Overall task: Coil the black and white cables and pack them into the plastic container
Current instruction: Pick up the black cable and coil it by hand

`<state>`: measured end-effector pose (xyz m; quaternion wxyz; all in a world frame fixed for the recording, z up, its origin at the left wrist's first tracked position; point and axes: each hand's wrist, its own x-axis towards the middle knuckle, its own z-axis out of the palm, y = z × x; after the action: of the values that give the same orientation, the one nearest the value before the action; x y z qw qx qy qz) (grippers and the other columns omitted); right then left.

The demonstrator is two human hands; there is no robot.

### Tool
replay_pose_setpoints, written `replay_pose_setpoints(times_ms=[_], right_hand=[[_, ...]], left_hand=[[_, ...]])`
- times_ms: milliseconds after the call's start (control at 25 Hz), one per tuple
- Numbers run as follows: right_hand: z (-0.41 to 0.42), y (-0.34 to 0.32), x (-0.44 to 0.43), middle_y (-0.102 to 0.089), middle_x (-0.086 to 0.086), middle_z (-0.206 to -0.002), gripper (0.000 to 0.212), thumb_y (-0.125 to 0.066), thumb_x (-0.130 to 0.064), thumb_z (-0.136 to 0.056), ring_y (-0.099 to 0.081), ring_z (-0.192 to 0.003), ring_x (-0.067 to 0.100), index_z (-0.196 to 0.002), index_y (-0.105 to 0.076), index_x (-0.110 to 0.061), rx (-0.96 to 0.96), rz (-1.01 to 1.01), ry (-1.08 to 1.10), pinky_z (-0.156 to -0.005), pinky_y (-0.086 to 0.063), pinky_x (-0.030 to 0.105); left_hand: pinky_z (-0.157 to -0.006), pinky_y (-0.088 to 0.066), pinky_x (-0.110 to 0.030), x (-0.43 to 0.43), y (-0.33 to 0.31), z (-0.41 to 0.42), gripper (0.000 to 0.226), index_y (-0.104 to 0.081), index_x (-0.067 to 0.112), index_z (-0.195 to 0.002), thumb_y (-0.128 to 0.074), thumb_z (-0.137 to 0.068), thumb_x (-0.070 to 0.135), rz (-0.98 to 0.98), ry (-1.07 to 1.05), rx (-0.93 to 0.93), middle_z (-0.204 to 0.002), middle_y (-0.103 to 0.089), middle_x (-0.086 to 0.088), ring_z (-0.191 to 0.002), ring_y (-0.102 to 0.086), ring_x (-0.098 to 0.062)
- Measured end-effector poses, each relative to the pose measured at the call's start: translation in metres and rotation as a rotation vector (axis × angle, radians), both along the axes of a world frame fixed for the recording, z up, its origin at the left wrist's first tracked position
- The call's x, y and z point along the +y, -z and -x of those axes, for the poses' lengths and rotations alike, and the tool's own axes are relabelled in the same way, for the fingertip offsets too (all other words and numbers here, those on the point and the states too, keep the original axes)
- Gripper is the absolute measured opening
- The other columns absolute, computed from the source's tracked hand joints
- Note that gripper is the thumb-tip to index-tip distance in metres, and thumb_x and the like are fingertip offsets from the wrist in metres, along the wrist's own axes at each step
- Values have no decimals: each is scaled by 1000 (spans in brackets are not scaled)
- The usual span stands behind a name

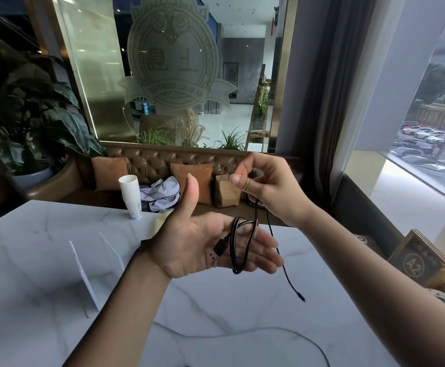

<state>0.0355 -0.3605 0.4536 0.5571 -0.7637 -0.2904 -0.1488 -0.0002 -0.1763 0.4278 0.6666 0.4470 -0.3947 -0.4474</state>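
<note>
Head view: white marble table (pixel 44 260), café booth behind; window decal reads "U.B.C. COFFEE", sign (pixel 417 260) "A2". Left hand (pixel 203 245) open, black cable (pixel 238 245) looped over fingers; right hand (pixel 271 186) pinches strand above.

A thin black braided cable (pixel 238 245) hangs in a few loose loops, its small plug end dangling free above a white marble table (pixel 44 260).
</note>
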Motion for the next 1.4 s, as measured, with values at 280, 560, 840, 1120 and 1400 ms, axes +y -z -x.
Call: replay_pose_setpoints(times_ms=[280,560,840,1120,1400], right_hand=[[-10,-4,3,-55,4,-75,12,-72,-11,-88,-39,-46,14,-81,-62,-11,-61,-2,82,-45,-34,28],[5,23,8,-49,-7,-71,26,-48,2,-99,-52,-59,-4,-76,-49,-12,107,34,83,-59,-44,13],[28,48,1,-38,-15,-49,39,-42,-33,-104,-33,-44,8,-74,-54,-11,282,262,-32,-46,-32,20],[41,25,-12,-43,-6,-56,23,-53,-34,-100,-40,-54,17,-77,-48,-35,-125,740,61,-51,-39,28],[37,-20,-13,-58,-17,-79,12,-61,-41,-88,-56,-71,12,-89,-65,-30,-413,821,114,-63,-53,39]], left_hand=[[-84,-49,-27,-20,7,3,101,-54,-3,-123,-39,-73,83,23,-2,-55,-121,-64,-22,-109,-64,-30],[-112,-34,-36,-22,1,-2,106,-36,-13,-140,-48,-79,73,503,-111,153,-144,-45,-29,-138,-39,-38],[-116,-31,-37,4,-14,-11,109,-33,-7,-144,-24,-80,81,578,-616,59,-149,-43,-22,-140,-41,-28],[-117,-27,-37,8,0,-22,101,-27,0,-149,-12,-79,72,362,-891,-51,-154,-39,-12,-139,-42,-18],[-111,-33,-26,9,8,-29,118,-32,8,-147,-15,-63,90,-120,-733,-137,-150,-42,-6,-124,-54,-7]])
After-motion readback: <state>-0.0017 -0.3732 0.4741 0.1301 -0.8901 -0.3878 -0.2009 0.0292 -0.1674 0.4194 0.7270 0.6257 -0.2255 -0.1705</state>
